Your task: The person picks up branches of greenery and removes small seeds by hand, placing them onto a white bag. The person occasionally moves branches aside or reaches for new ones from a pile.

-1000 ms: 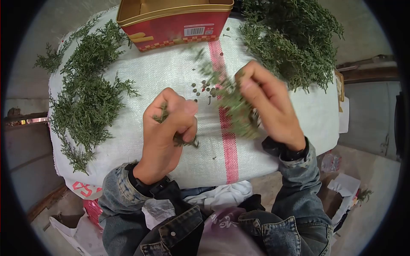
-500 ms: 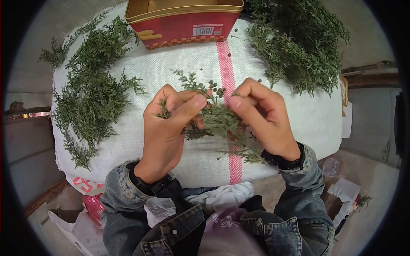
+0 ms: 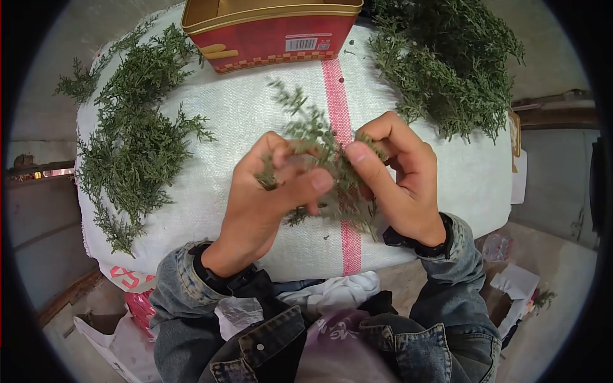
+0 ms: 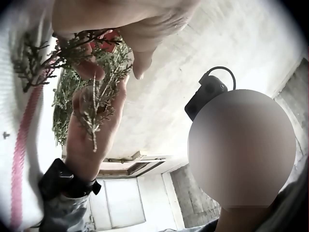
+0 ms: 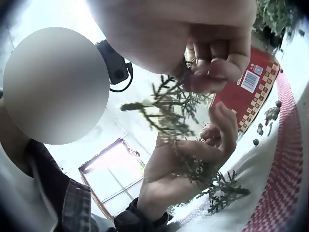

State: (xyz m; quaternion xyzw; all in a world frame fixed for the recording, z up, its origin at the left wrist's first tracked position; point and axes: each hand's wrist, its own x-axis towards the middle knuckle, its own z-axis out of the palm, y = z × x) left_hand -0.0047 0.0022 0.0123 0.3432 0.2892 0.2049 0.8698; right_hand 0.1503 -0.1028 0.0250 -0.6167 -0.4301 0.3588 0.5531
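My right hand [image 3: 403, 175] pinches a green conifer sprig [image 5: 169, 108] between thumb and forefinger, above the pink stripe of a white woven sack. Close beside it, my left hand [image 3: 255, 198] has its thumb stretched out and its fingertips at that sprig's leaves. Curled fingers of the left hand also hold a smaller conifer sprig [image 5: 224, 191], whose end sticks out below the hand in the right wrist view. Small round dark cones [image 5: 273, 113] lie on the sack; in the head view the hands and leaves cover most of them.
A red biscuit tin [image 3: 274, 45], open at the top, stands at the sack's far edge. Conifer branches lie in a left heap [image 3: 137, 134] and a right heap [image 3: 460, 70]. The white woven sack [image 3: 236, 105] spreads under everything. Bags [image 3: 118, 348] sit on the floor.
The two hands have come together from farther apart, the right one bringing its sprig to the left. Since half a second ago the left hand has shifted slightly right, its thumb farther out.
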